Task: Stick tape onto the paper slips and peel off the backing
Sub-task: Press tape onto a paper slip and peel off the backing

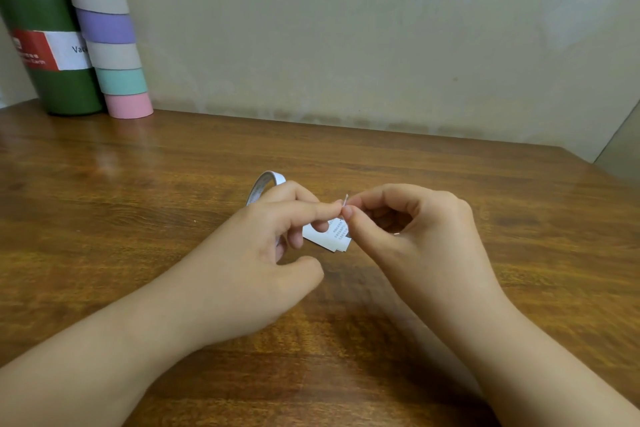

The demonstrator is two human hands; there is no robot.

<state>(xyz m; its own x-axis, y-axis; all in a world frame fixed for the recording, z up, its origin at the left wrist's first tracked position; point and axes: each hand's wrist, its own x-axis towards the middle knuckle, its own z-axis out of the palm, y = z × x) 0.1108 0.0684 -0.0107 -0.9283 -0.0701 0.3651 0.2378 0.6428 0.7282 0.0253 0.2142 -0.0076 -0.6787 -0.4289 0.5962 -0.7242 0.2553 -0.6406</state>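
Pinching paper slips (pixel 329 236) | right hand (pixel 408 236) grip above | left hand (pixel 277 246) steadying

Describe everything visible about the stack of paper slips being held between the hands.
The paper slips are small white pieces, fanned so several stepped edges show at the lower right, with tiny dark print too small to read. They are held above the wooden table, tilted, between the left hand and right hand, whose fingertips meet at their upper edge. Fingers hide most of them.
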